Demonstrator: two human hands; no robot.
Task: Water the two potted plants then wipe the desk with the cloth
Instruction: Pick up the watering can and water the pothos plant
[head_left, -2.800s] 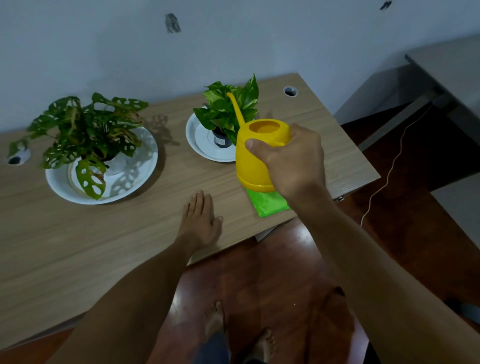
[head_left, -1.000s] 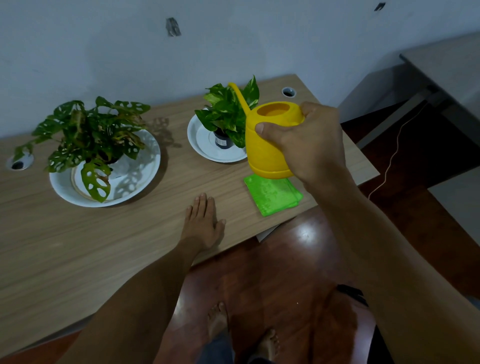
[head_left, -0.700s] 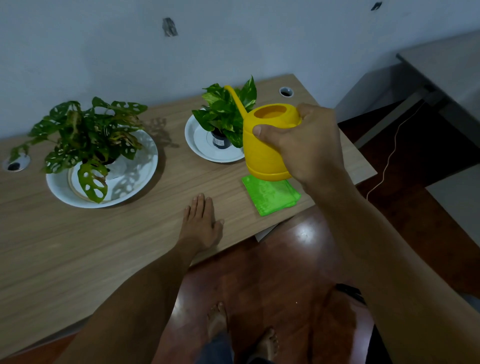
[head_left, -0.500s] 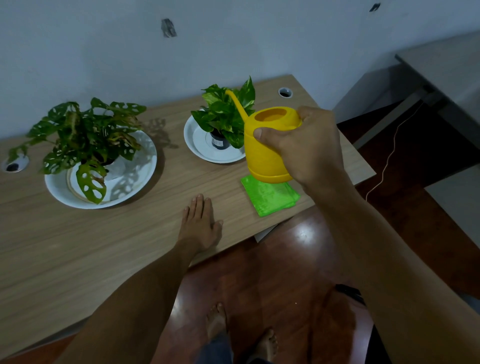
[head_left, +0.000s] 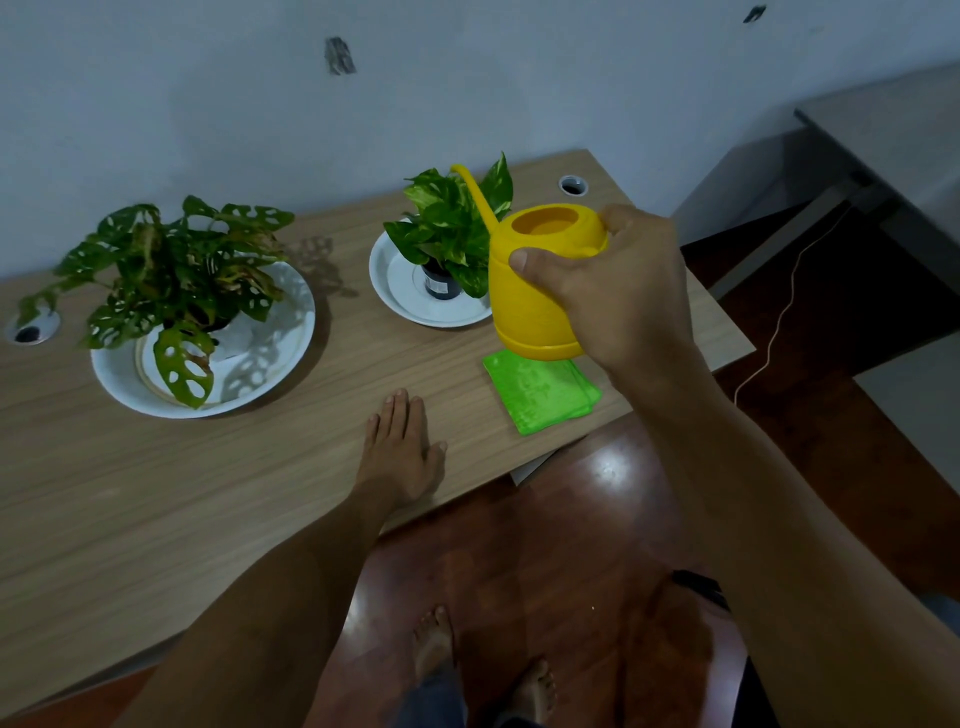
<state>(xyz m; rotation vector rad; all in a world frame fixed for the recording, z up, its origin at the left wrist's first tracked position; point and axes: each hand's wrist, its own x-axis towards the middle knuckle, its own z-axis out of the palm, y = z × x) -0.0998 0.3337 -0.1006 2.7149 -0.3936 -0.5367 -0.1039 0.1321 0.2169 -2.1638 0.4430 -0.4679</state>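
Observation:
My right hand grips a yellow watering can held in the air above the desk's right part. Its thin spout reaches up and left over the small leafy plant, which stands in a dark pot on a white saucer. A bigger plant with holed leaves sits in a wide white dish at the left. A folded green cloth lies flat below the can, near the desk's front edge. My left hand rests flat on the wooden desk, fingers together.
Two round cable holes pierce the desk, one at the far left, the other at the back right corner. A second desk stands at the right, with a thin cord hanging to the dark red floor. My bare feet show below.
The watering can was lifted off the green cloth and raised toward the small plant; in the last half second it has barely moved. My left hand stayed flat on the desk.

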